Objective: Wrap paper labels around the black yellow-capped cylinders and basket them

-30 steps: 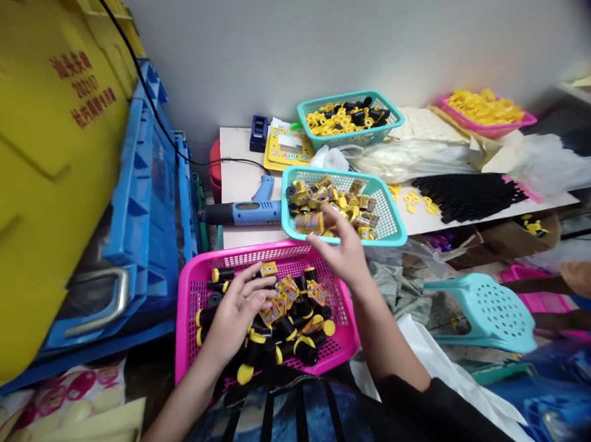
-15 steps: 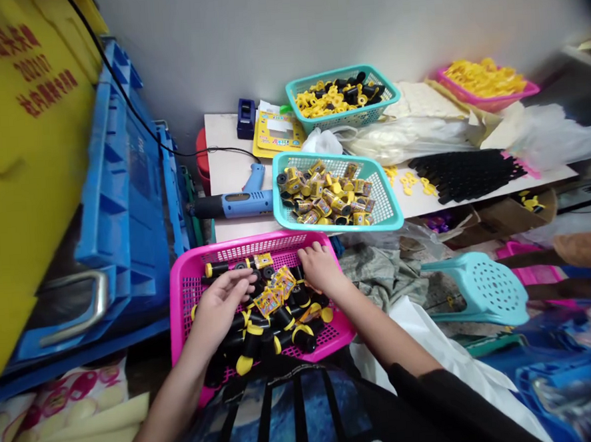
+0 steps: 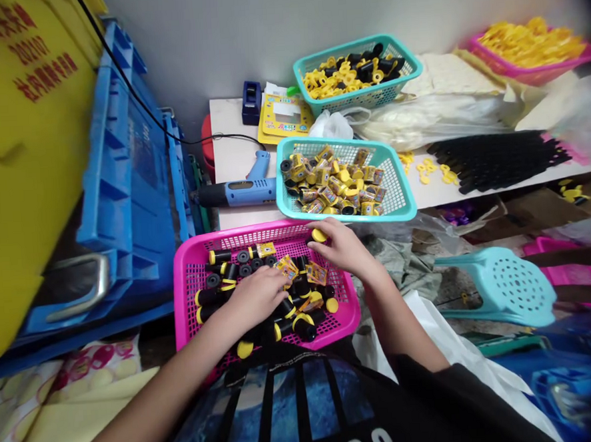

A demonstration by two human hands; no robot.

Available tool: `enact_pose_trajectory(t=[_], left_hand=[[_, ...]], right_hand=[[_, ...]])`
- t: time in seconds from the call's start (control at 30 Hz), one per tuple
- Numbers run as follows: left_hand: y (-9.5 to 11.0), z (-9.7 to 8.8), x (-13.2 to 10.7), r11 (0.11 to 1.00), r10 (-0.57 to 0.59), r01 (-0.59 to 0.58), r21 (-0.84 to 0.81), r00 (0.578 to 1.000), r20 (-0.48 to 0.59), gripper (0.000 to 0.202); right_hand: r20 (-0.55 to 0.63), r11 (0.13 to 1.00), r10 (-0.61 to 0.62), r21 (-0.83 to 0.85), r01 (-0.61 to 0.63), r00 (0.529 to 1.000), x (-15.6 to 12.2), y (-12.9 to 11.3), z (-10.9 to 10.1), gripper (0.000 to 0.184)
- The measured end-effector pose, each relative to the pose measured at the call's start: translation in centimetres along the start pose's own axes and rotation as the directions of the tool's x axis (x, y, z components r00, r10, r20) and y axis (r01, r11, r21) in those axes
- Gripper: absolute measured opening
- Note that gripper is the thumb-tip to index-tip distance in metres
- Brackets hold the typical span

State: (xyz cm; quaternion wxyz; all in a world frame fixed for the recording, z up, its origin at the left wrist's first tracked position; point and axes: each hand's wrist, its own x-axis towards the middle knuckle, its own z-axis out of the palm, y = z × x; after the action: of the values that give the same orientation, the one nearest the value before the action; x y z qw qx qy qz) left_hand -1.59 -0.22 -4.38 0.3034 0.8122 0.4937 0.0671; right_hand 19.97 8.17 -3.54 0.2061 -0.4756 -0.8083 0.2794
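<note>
"Just right of the frame's middle, what sits between those fingers?"

"One yellow-capped black piece (image 3: pixel 319 235), above the upper right corner of the pink basket (image 3: pixel 181 301). The right hand (image 3: pixel 344 248) grasps it, forefinger above and thumb below, with the yellow end showing between them, close to the fingertips."

"And the left hand (image 3: pixel 257 295)?"

"Near the middle of the frame, back of the hand up, over a heap of black pieces (image 3: pixel 305 327) in that same basket. Its fingers are bent, the tips right beside a yellow printed wrapper (image 3: pixel 287 268). Whether they grip anything I cannot tell; the hand hides what is under it."

"What lies just past the hands?"

"Above the pink basket in the frame, a turquoise basket (image 3: pixel 395 188) full of pieces in printed wraps (image 3: pixel 338 185). Left of it, a blue tool (image 3: pixel 251 192) with a black nose lies on a white table (image 3: pixel 232 218)."

"Farther out?"

"Toward the top, another basket (image 3: pixel 368 98) with yellow and black parts; right of centre, a black bundle (image 3: pixel 497 162); at the lower right, a turquoise stool (image 3: pixel 517 284) with a perforated seat."
</note>
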Motion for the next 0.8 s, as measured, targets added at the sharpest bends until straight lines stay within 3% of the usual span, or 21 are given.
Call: enact_pose_trajectory(t=[0.07, 0.13, 0.27, 0.37, 0.47, 0.6, 0.73, 0.8], left_hand=[[0.9, 0.2, 2.3, 0.997, 0.045, -0.046, 0.060, 0.999, 0.013, 0.022], [1.8, 0.8, 4.6, 0.999, 0.028, -0.029, 0.025, 1.000, 0.008, 0.022], [3.0, 2.9, 8.0, 0.992, -0.108, 0.106, -0.062, 0.994, -0.025, 0.024], [2.7, 4.2, 9.1, 0.978, -0.167, 0.164, -0.131, 0.986, -0.013, 0.026], [1.8, 4.2, 9.1, 0.952, -0.227, 0.216, -0.216, 0.974, -0.027, 0.027], [0.9, 2.6, 8.0, 0.910, -0.297, 0.269, -0.315, 0.954, -0.043, 0.018], [0.7, 0.8, 6.1, 0.870, -0.311, 0.276, -0.408, 0.950, -0.020, 0.003], [0.8, 0.1, 5.0, 0.832, -0.319, 0.279, -0.479, 0.948, -0.001, 0.013]], right_hand=[[-0.151, 0.982, 0.040, 0.189, -0.011, 0.988, -1.3, 0.2, -0.1, 0.032], [-0.238, 0.924, 0.163, 0.377, -0.063, 0.958, -2.6, 0.5, 0.1, 0.030], [-0.257, 0.748, 0.392, 0.648, -0.143, 0.883, -4.7, 1.3, 0.8, 0.030], [-0.237, 0.676, 0.440, 0.722, -0.146, 0.866, -5.7, 1.9, 0.8, 0.032], [-0.181, 0.627, 0.410, 0.768, -0.132, 0.894, -6.4, 2.4, 0.8, 0.035], [-0.136, 0.587, 0.377, 0.800, -0.123, 0.916, -6.9, 2.7, 1.5, 0.032], [-0.194, 0.621, 0.360, 0.779, -0.079, 0.913, -6.8, 2.3, 2.2, 0.020], [-0.200, 0.637, 0.354, 0.767, -0.079, 0.914, -6.6, 1.8, 2.3, 0.018]])
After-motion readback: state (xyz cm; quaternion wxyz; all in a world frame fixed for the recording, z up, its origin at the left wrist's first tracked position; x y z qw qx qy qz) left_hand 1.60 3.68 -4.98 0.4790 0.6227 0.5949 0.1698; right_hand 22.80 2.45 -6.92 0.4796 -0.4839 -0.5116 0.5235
